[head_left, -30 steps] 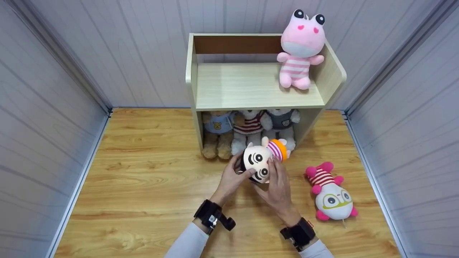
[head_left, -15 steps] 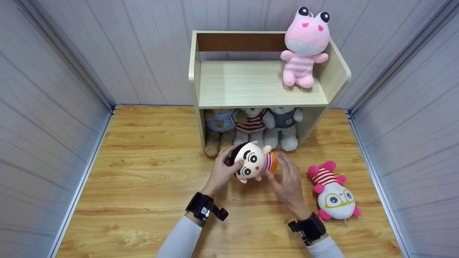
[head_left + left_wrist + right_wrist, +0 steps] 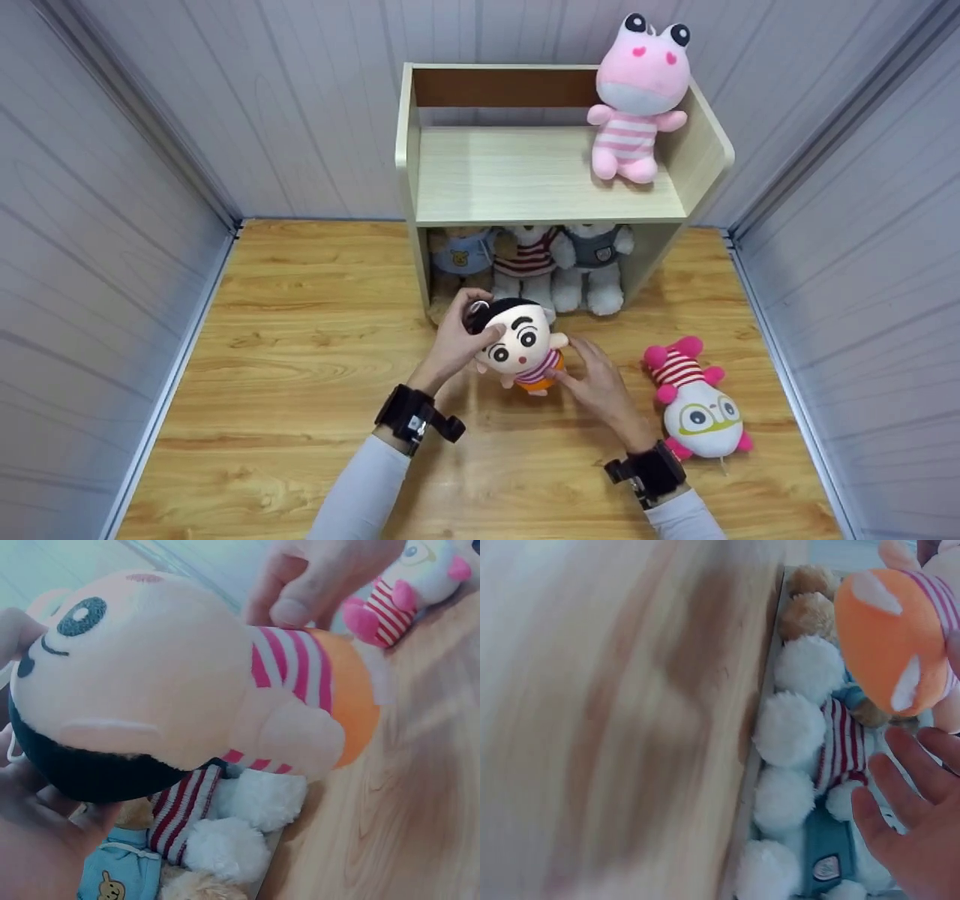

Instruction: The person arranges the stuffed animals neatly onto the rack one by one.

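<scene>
The black-haired doll (image 3: 517, 346) is held, tilted, at the lower middle of the head frame, its head toward the upper left. The head is gripped by the left hand (image 3: 453, 341), with the thumb laid on the face and the fingers curled behind the hair. By the striped body, the right hand (image 3: 601, 388) is only loosely spread, its thumb at the shirt; nothing is firmly clasped there. For good handling, the soft head is best squeezed lightly, and the body steadied from the right before any turning. The shelf unit's (image 3: 480, 172) lower compartment lies just beyond, so the furry plush toys (image 3: 602, 262) there are best left unbumped, as is the panda doll (image 3: 703, 420) at lower right.
</scene>
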The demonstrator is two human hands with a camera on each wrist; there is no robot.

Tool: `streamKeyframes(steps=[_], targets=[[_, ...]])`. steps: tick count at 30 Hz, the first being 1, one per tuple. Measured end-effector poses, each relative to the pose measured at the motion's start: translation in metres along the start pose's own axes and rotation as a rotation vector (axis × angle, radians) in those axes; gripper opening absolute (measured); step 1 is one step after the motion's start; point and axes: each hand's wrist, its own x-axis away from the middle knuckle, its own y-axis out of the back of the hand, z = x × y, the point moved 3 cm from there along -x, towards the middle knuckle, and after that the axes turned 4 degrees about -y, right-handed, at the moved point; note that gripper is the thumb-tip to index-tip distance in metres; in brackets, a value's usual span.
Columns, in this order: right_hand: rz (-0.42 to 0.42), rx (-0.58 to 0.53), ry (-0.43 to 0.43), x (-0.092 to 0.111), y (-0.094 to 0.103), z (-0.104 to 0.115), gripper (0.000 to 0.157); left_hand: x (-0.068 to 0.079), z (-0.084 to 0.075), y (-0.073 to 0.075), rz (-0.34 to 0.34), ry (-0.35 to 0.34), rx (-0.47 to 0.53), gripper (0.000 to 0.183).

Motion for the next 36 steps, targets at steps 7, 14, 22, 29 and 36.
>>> streamKeyframes(steps=[7, 14, 22, 29, 36], targets=[[0.057, -0.140, -0.088, 0.004, -0.013, -0.002, 0.052, -0.002, -0.002, -0.005, 0.007, -0.002, 0.047, 0.049], [-0.030, -0.190, -0.022, 0.006, -0.022, -0.002, 0.031, -0.002, 0.001, -0.014, -0.015, -0.054, 0.080, 0.062], [-0.114, -0.250, -0.100, 0.005, -0.018, 0.004, 0.024, 0.006, 0.005, -0.014, -0.023, -0.116, 0.125, 0.060], [-0.183, -0.286, -0.154, -0.007, 0.006, 0.015, 0.027, 0.021, 0.022, -0.001, -0.062, -0.093, 0.153, 0.050], [-0.259, -0.315, -0.114, -0.028, 0.038, 0.041, 0.021, 0.046, 0.052, 0.012, -0.133, 0.011, 0.160, 0.049]])
